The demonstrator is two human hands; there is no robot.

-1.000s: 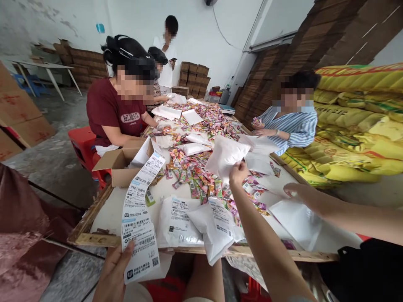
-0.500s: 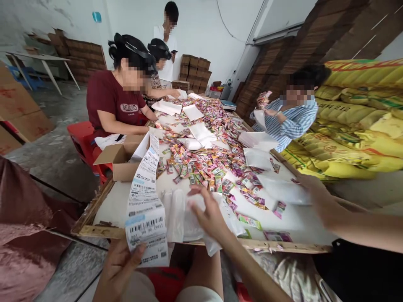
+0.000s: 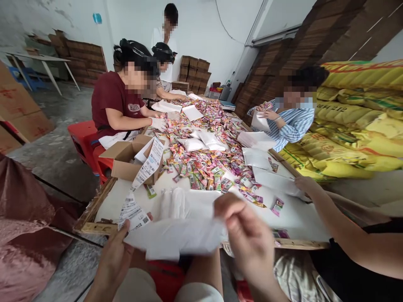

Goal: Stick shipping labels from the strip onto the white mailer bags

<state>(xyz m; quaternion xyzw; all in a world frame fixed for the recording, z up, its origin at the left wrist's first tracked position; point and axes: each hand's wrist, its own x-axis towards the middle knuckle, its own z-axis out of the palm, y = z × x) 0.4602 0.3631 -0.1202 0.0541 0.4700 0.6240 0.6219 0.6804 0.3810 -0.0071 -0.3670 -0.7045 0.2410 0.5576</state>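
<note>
My left hand pinches a strip of printed shipping labels at the table's near left edge. The strip runs up into an open cardboard box. A white mailer bag, blurred by motion, stretches between my hands above my lap. My right hand is closed on the bag's right end. The bag's left end meets my left hand by the labels; whether those fingers grip it too, I cannot tell. Just beyond, more white bags lie on the table.
Many small colourful snack packets cover the table's middle. White packages lie among them. Co-workers sit at left and right, and a person stands at the back. A neighbour's hand at right touches another white bag. Yellow sacks are stacked at right.
My right hand, open over the white bags before, has taken a mailer bag and lifted it nearer. The label strip has sunk and folded in my left hand.
</note>
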